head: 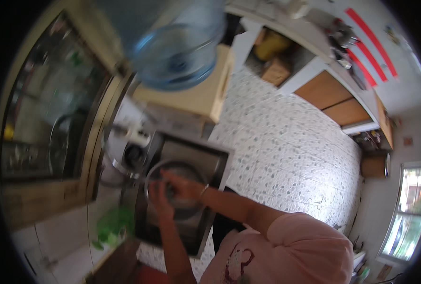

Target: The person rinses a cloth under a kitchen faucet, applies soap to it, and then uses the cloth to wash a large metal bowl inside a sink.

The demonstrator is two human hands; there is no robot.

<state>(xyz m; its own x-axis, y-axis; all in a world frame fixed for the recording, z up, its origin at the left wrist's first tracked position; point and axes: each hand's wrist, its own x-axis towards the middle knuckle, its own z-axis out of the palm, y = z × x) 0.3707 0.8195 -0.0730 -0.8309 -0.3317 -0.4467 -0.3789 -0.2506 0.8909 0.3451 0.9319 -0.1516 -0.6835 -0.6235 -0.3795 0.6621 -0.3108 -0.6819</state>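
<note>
A round metal bowl (192, 213) sits inside a rectangular dark-rimmed sink (217, 167). Over the bowl's left side is my left hand (160, 200), its fingers pointing up towards the far rim. My right hand (183, 186), with a bracelet at the wrist, reaches in from the right and is close to the left one, the two nearly touching. Motion blur hides whether either hand grips anything, and what lies under them in the bowl is unclear. A curved faucet (120, 166) stands at the sink's left edge, its spout directed towards the bowl.
A large blue water bottle (176, 60) rests on a light wooden stand (192, 103) beyond the sink. At left is a framed glass window (54, 106). A green plastic bag (114, 223) lies left of the sink. Cabinets (324, 90) line the far side of the speckled floor (274, 142).
</note>
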